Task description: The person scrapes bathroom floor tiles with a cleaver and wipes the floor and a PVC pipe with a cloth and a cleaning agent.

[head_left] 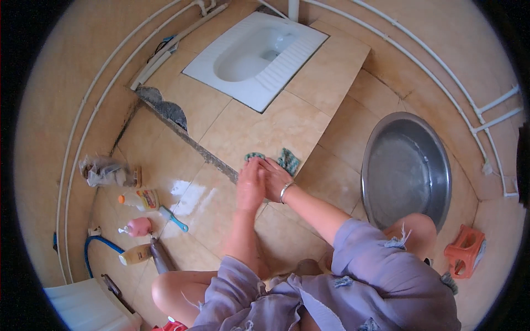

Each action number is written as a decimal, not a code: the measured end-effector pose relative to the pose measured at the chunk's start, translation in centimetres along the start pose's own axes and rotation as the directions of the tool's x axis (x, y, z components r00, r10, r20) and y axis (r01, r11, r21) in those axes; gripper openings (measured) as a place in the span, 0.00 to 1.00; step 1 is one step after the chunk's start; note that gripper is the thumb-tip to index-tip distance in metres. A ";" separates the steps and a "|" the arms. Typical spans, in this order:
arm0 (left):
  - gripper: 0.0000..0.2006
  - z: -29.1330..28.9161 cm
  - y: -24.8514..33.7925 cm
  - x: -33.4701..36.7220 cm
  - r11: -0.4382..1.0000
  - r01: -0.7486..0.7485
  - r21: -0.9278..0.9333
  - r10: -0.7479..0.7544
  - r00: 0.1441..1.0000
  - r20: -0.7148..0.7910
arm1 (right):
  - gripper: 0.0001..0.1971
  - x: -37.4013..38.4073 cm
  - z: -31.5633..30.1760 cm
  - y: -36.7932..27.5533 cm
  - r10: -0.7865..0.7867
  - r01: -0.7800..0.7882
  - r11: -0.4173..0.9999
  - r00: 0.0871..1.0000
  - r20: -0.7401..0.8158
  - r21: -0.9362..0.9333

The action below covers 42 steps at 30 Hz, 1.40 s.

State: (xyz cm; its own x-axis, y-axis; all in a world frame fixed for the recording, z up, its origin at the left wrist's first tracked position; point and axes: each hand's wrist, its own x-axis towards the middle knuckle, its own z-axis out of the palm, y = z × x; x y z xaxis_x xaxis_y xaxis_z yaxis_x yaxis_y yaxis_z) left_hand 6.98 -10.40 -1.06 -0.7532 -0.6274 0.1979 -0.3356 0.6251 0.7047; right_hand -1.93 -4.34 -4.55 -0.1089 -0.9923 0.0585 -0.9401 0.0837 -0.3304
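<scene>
At six o'clock from the toilet [255, 62], our left hand [251, 187] and right hand [277, 181] on green cloth [289, 161], fingers [254, 166] of uncertain grip.

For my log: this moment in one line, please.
right hand: on cloth; left hand: against right; cloth: on tiled step; basin: floor, right

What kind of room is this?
It looks like a bathroom. There's a white squat toilet set into the tiled floor, white pipes run along the walls, and a big metal basin sits on the right.
</scene>
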 end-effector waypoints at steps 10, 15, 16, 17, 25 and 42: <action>0.29 2.0 0.8 -1.6 0.961 0.061 0.271 -0.139 0.950 0.279 | 0.26 -3.1 -1.6 0.0 0.349 -0.349 0.936 0.937 -0.024 -0.035; 0.32 2.1 -0.5 -1.7 0.928 0.020 0.372 -0.137 0.947 0.290 | 0.27 -2.5 -2.4 1.2 0.452 -0.452 0.892 0.891 0.040 -0.014; 0.31 2.2 -0.8 -1.8 0.912 -0.029 0.410 -0.093 0.957 0.275 | 0.28 -2.2 -2.6 1.7 0.462 -0.461 0.887 0.887 0.016 -0.031; 0.30 2.2 -1.2 -1.6 0.890 -0.077 0.449 -0.049 0.964 0.262 | 0.28 -1.7 -3.1 2.7 0.469 -0.465 0.880 0.883 0.019 -0.099; 0.28 3.1 -2.6 5.9 0.881 -0.140 0.452 0.027 0.969 0.248 | 0.26 4.7 -3.6 10.7 0.452 -0.461 0.879 0.887 -0.094 -0.120; 0.32 4.7 -2.8 11.5 0.879 -0.078 0.470 -0.040 0.971 0.237 | 0.18 13.9 -4.2 17.3 0.111 -0.159 0.975 0.954 -0.277 -0.156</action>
State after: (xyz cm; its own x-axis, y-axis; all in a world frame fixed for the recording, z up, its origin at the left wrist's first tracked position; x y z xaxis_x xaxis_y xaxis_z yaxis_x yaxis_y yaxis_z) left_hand -3.39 -17.17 -3.98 -0.8517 -0.5240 0.0023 -0.5019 0.8170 0.2838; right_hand -21.08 -16.29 -5.48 -0.2976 -0.9126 0.2804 -0.9497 0.2531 -0.1843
